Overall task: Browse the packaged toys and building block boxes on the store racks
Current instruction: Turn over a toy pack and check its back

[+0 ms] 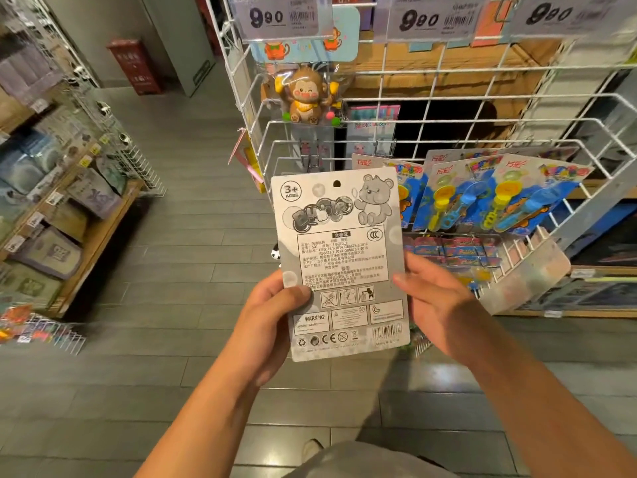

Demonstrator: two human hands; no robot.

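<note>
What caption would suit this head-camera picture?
Both hands, left and right, hold a bubble toy card back-side up before a wire rack.

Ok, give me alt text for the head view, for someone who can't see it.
Both hands hold a grey toy card with its printed back facing the camera, the left hand and right hand gripping its lower edges. Behind it, a white wire rack holds blue bubble toy packs and a hanging monkey toy.
</note>
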